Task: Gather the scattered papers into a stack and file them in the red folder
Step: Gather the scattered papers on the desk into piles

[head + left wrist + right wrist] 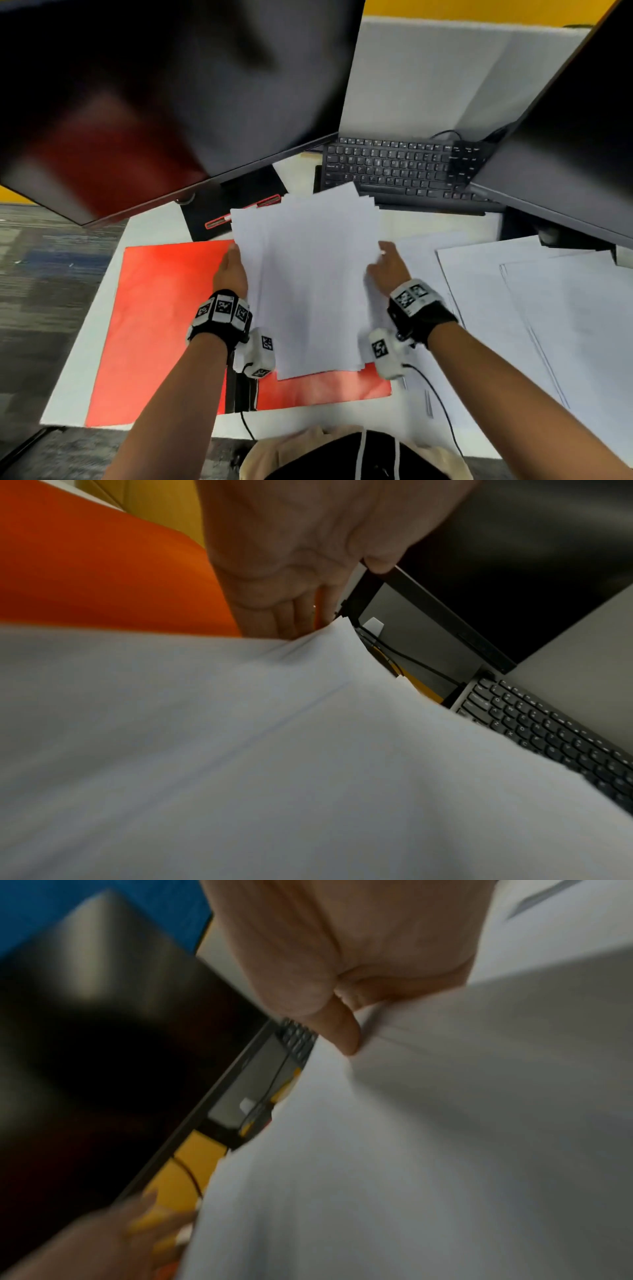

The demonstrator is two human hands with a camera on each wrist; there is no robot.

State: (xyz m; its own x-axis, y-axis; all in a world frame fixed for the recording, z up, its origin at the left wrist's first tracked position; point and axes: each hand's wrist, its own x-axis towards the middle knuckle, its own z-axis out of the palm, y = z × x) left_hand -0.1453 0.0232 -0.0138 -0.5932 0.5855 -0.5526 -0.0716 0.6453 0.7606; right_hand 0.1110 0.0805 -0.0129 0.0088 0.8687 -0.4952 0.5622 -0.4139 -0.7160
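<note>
White paper stack [308, 274] lifted, uneven; red folder [164, 308] flat — beneath

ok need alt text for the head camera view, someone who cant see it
Two hands, the left hand and the right hand, hold a stack of white papers by its side edges above an open red folder on a white desk. More loose sheets lie to the right, with a black keyboard and two dark monitors behind.

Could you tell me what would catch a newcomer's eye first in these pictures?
First, the stack of white papers held at mid-desk between the left hand and right hand. Beneath it lies the bright red folder. More loose sheets lie to the right.
</note>
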